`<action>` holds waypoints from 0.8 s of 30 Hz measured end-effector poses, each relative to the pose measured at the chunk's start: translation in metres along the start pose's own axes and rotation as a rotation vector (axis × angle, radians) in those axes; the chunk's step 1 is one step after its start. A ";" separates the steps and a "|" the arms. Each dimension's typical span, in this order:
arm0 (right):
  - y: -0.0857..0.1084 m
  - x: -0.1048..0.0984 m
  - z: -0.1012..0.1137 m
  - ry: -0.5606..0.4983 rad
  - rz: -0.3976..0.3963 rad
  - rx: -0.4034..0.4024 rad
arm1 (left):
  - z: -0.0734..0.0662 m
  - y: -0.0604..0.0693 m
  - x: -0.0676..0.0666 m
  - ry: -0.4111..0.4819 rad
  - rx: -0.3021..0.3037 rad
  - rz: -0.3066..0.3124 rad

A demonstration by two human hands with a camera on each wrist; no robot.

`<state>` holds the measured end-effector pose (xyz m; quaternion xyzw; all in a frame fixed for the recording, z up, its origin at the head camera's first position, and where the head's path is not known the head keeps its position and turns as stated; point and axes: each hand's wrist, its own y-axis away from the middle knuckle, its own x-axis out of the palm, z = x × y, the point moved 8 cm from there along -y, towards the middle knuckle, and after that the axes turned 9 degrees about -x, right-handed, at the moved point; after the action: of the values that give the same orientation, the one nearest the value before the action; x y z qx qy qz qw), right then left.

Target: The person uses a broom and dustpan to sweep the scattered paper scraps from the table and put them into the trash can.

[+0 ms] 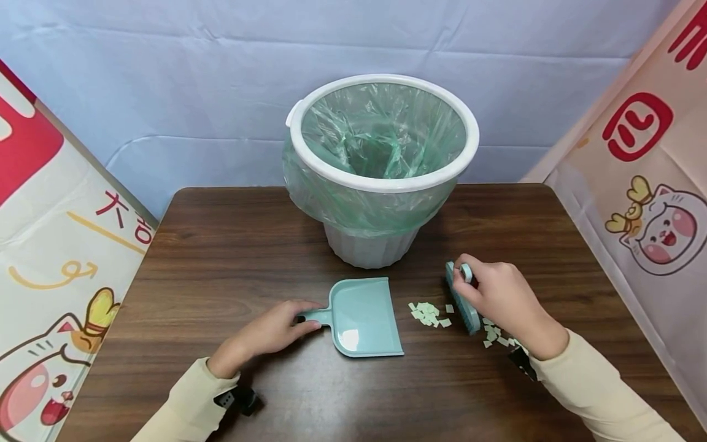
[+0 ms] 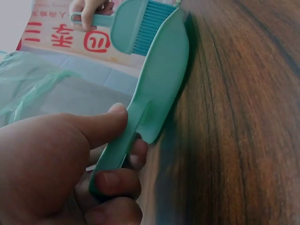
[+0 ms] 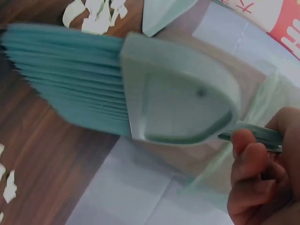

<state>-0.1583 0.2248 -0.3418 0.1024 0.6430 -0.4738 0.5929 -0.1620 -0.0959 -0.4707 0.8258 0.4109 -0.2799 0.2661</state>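
A light teal dustpan [image 1: 364, 316] rests on the table with its wide mouth facing right. My left hand [image 1: 276, 328] grips its handle; in the left wrist view the thumb [image 2: 105, 124] lies along the handle top. My right hand [image 1: 505, 301] holds a small teal hand brush [image 3: 178, 93] by its handle, bristles [image 3: 70, 75] down. Pale green paper scraps [image 1: 425, 313] lie in a loose pile between dustpan and brush. More paper scraps [image 1: 493, 333] lie on the brush's right side, partly hidden under the right hand and wrist.
A white bin [image 1: 369, 245] with a green plastic liner [image 1: 353, 209] stands at the table's back, behind the dustpan. The brown wooden table [image 1: 232, 245] ends at a pale cloth backdrop [image 1: 193, 86]. Printed panels [image 1: 629, 202] flank both sides.
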 end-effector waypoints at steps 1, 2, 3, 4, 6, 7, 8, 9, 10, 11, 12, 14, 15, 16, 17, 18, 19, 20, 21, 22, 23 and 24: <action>0.000 0.002 0.001 -0.007 0.000 0.000 | -0.001 0.000 0.000 -0.003 0.006 -0.006; -0.001 0.005 0.002 -0.013 -0.001 0.001 | -0.001 0.000 0.000 -0.005 0.013 -0.013; -0.001 0.007 0.004 -0.020 -0.002 0.004 | -0.002 0.000 0.001 -0.006 0.020 -0.018; -0.002 0.009 0.005 -0.031 -0.002 0.008 | -0.002 0.000 0.001 -0.005 0.026 -0.022; -0.003 0.013 0.007 -0.051 -0.005 0.018 | -0.003 0.000 0.001 -0.002 0.035 -0.028; -0.004 0.014 0.008 -0.062 -0.008 0.023 | -0.003 0.000 0.001 0.001 0.039 -0.031; -0.005 0.015 0.009 -0.070 -0.013 0.029 | -0.004 0.000 0.001 0.003 0.041 -0.033; -0.006 0.015 0.010 -0.079 -0.018 0.034 | -0.004 0.000 0.001 0.006 0.041 -0.035; -0.006 0.015 0.010 -0.085 -0.026 0.038 | -0.004 0.000 0.001 0.007 0.041 -0.036; -0.007 0.015 0.010 -0.089 -0.036 0.040 | -0.005 -0.001 0.000 0.005 0.041 -0.038; -0.007 0.014 0.009 -0.088 -0.046 0.042 | -0.005 -0.001 0.000 0.003 0.040 -0.042; -0.009 0.011 0.008 -0.077 -0.068 0.046 | -0.005 -0.001 -0.001 -0.003 0.034 -0.048; -0.009 0.009 0.007 -0.071 -0.080 0.049 | -0.006 -0.001 -0.001 -0.008 0.033 -0.052; -0.009 0.007 0.006 -0.065 -0.093 0.051 | -0.006 -0.001 -0.001 -0.014 0.032 -0.059; -0.008 0.005 0.006 -0.059 -0.104 0.055 | -0.006 0.000 -0.001 -0.020 0.033 -0.066; -0.008 0.004 0.005 -0.052 -0.111 0.060 | -0.006 0.000 -0.001 -0.025 0.033 -0.072; -0.008 0.002 0.004 -0.047 -0.117 0.064 | -0.007 -0.001 -0.002 -0.030 0.032 -0.078; -0.007 0.001 0.004 -0.042 -0.120 0.065 | -0.007 -0.001 -0.002 -0.035 0.033 -0.085; -0.007 0.000 0.004 -0.036 -0.119 0.066 | -0.007 -0.001 -0.002 -0.039 0.036 -0.091; -0.007 0.000 0.004 -0.031 -0.114 0.066 | -0.007 -0.001 -0.002 -0.043 0.041 -0.097; -0.007 0.001 0.004 -0.025 -0.107 0.065 | -0.008 -0.001 -0.002 -0.045 0.043 -0.099; -0.007 0.001 0.005 -0.021 -0.098 0.064 | -0.008 -0.002 -0.002 -0.049 0.048 -0.103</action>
<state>-0.1606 0.2171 -0.3388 0.0847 0.6256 -0.5236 0.5721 -0.1622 -0.0908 -0.4645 0.8027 0.4393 -0.3233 0.2413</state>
